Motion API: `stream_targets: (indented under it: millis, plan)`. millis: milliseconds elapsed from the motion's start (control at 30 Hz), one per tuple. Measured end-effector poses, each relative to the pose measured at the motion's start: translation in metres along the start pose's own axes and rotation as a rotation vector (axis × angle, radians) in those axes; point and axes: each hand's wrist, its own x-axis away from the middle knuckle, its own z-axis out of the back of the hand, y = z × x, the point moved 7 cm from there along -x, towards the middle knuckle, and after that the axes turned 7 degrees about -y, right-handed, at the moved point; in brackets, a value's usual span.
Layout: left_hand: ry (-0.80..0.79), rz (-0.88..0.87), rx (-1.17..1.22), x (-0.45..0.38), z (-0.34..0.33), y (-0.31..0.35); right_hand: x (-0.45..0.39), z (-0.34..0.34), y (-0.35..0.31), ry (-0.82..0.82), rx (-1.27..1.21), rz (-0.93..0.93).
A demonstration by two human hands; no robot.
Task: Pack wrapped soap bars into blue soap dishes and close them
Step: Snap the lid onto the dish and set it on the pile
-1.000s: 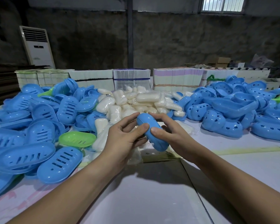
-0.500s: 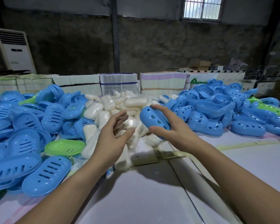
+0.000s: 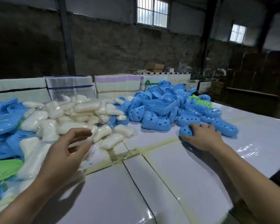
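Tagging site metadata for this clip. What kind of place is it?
Probably a small factory or warehouse packing room: bare concrete walls with high barred windows, a big table heaped with wrapped soap bars and blue soap dishes, and stacked cartons behind.

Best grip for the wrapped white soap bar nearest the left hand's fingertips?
Take the wrapped white soap bar across its narrow width, thumb and fingers on the two long sides, coming from above and the near side. It lies flat and angled on the white table at the pile's edge, directly ahead of the empty left hand.
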Motion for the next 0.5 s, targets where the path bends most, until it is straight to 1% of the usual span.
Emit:
stream_targets:
  millis: [67, 167, 300, 400, 500]
  plan:
    - [-0.018, 0.007, -0.033, 0.000, -0.002, -0.002, -0.014, 0.009, 0.027, 0.058, 0.028, -0.089]
    - [-0.022, 0.029, -0.066, 0.000, -0.002, -0.007, -0.028, 0.014, 0.061, 0.088, 0.051, -0.196]
    - [-0.015, 0.035, -0.149, 0.000, 0.000, -0.018, -0.038, 0.013, 0.090, 0.173, 0.080, -0.277]
    - [-0.027, 0.012, -0.250, -0.001, 0.002, -0.026, -0.046, 0.013, 0.103, 0.175, 0.140, -0.329]
    - [-0.019, 0.017, -0.263, -0.003, 0.004, -0.038, -0.053, 0.010, 0.111, 0.174, 0.165, -0.367]
